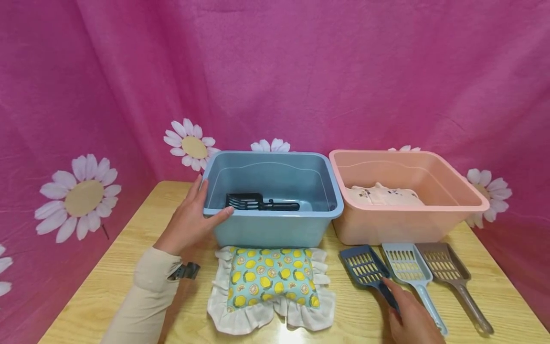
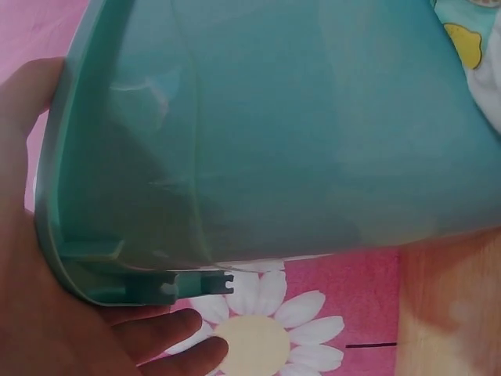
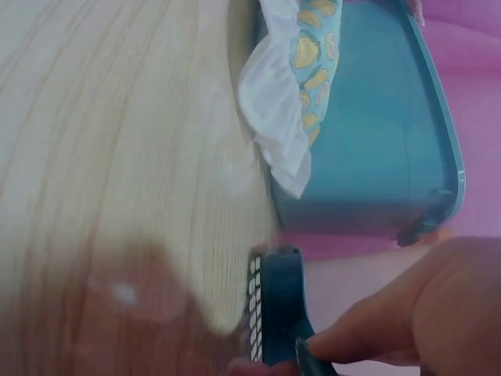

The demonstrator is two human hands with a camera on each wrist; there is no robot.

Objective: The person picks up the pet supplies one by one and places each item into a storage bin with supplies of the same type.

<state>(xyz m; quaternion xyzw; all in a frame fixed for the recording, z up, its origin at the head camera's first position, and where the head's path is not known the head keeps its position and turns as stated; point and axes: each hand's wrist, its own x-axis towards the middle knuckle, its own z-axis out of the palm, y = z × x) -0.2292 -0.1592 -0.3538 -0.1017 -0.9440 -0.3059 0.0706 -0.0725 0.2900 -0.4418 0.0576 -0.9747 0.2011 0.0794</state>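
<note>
My left hand rests against the front left corner of a blue bin. Its thumb lies along the front rim and its fingers stretch along the left side; the left wrist view shows these fingers extended just outside the rim. Inside that bin lies a black slotted scoop. At the front right, my right hand pinches the handle of a dark blue litter scoop, whose slotted head is at the table. In the right wrist view, thumb and fingertip meet on that handle.
A lemon-print cushion with white ruffles lies before the blue bin. Beside that bin stands a pink bin holding a pale patterned cloth item. A light blue scoop and a brown scoop lie at the right. Pink curtains hang behind.
</note>
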